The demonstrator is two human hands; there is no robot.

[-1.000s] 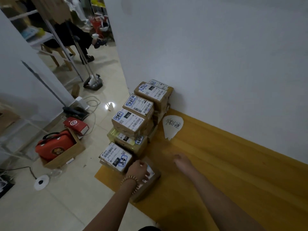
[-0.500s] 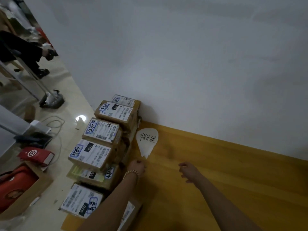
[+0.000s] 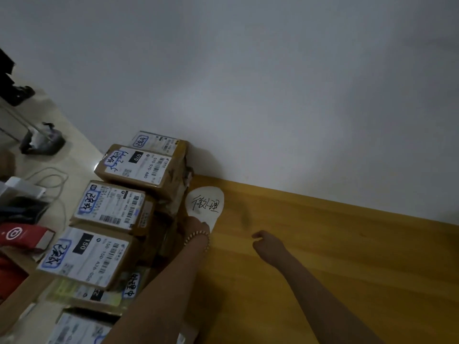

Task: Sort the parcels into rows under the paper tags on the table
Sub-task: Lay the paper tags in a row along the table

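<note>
Abutting pale wall (image 3: 273, 83), yellow wooden table (image 3: 347, 269).

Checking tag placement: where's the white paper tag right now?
Head view, left of centre: the white paper tag lies flat on the yellow table by the wall, just right of the parcel stack, with the left hand at its near edge.
</note>
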